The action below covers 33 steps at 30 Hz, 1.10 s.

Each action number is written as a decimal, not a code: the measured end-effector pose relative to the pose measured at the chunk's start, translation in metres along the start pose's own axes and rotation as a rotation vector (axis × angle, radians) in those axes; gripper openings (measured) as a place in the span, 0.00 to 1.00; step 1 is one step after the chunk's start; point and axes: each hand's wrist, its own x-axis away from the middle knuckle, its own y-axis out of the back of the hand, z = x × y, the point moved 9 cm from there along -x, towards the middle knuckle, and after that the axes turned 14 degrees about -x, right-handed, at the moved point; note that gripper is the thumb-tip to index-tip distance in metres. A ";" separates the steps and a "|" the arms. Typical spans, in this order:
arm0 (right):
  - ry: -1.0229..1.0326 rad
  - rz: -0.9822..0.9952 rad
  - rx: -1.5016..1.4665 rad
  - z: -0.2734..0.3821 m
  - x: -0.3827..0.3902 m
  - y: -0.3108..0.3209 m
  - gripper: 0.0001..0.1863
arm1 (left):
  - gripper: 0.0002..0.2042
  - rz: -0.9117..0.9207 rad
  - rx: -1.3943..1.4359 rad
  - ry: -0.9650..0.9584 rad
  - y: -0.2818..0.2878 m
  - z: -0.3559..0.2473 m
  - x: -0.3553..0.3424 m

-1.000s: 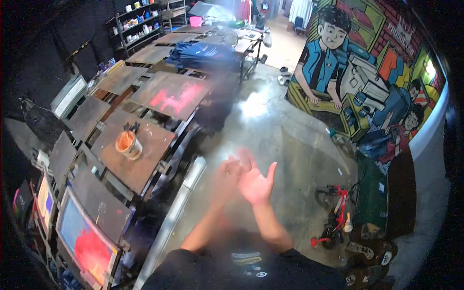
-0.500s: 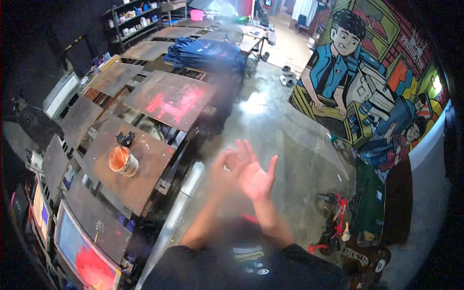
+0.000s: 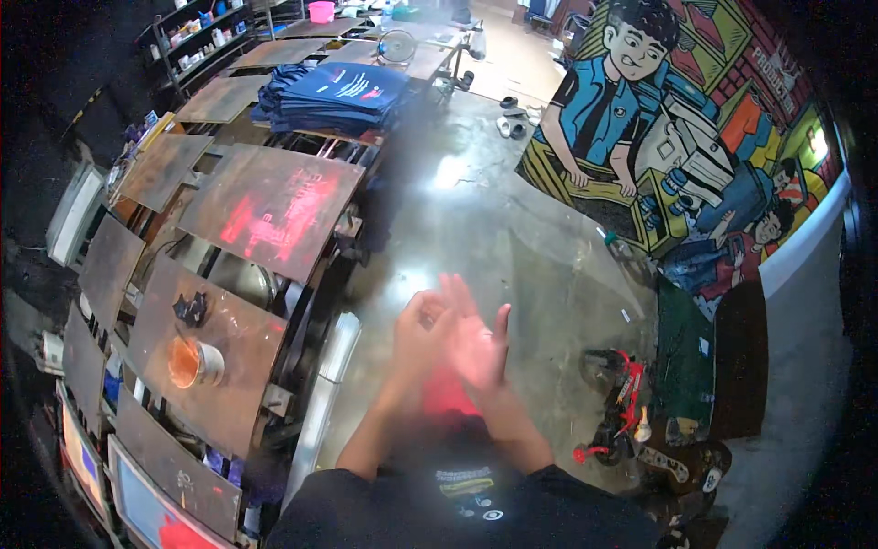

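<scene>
Grey floor [image 3: 540, 302], curled left hand [image 3: 422, 328] (flat right palm [image 3: 476, 349])

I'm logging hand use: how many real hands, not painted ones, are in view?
2: the left hand, fingers bent, and just right of it the right hand, palm showing, both seen against the grey floor. No others show.

The left hand [image 3: 421, 328] hides part of the right hand [image 3: 477, 348]. A red patch [image 3: 446, 392] between the forearms [image 3: 377, 428] is blurred. The lower edge crops the framed screen [image 3: 151, 501]; the upper, the mural [image 3: 599, 119].
</scene>
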 end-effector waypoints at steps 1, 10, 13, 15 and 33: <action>0.017 -0.021 0.027 0.008 -0.010 0.008 0.56 | 0.09 -0.007 -0.011 -0.003 -0.006 -0.001 -0.010; -0.129 0.231 0.200 0.096 -0.123 0.023 0.52 | 0.08 -0.083 -0.020 -0.028 -0.060 -0.004 -0.140; 0.027 0.337 0.583 0.147 -0.153 0.034 0.48 | 0.09 -0.119 -0.024 -0.107 -0.100 -0.011 -0.181; 0.044 0.303 0.666 0.173 -0.168 0.053 0.46 | 0.10 -0.117 -0.017 -0.090 -0.126 -0.010 -0.200; 0.054 0.189 1.079 0.211 -0.342 0.115 0.27 | 0.09 -0.214 -0.166 -0.020 -0.145 0.106 -0.372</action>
